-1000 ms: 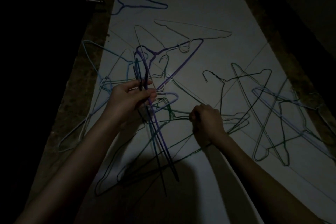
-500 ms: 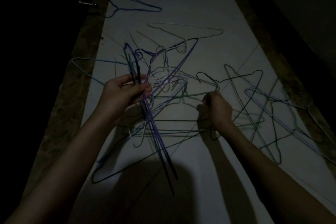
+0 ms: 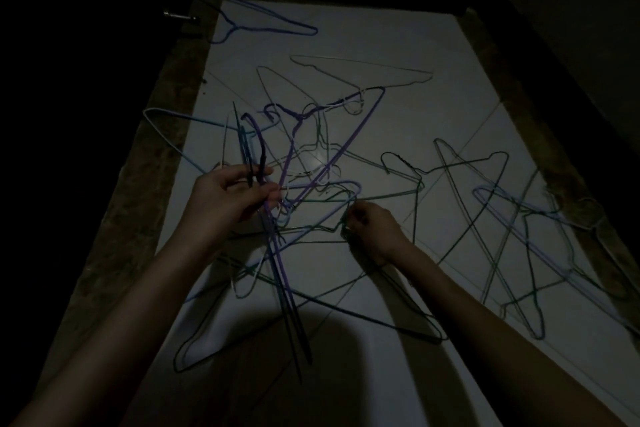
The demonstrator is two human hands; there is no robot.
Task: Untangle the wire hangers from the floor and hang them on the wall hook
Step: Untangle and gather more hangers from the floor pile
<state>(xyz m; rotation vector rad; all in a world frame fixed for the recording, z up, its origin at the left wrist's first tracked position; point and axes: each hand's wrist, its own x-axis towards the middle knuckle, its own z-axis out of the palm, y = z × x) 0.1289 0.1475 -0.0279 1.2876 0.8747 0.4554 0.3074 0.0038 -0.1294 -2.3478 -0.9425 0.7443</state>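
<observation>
Dim floor (image 3: 433,45); left hand (image 3: 228,199) around hangers (image 3: 273,253)

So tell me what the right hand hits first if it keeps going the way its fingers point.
Probably the green hanger that the right hand already pinches, with the tangle by the left hand just beyond. Depth is hard to judge in this dim light.

Thin purple, green, blue and white wire hangers (image 3: 332,163) lie tangled, overlapping across the floor.

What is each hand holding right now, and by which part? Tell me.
The left hand grips a bunch of hangers just below their hooks. The right hand pinches a green hanger in the tangle; which part cannot be told.
</observation>
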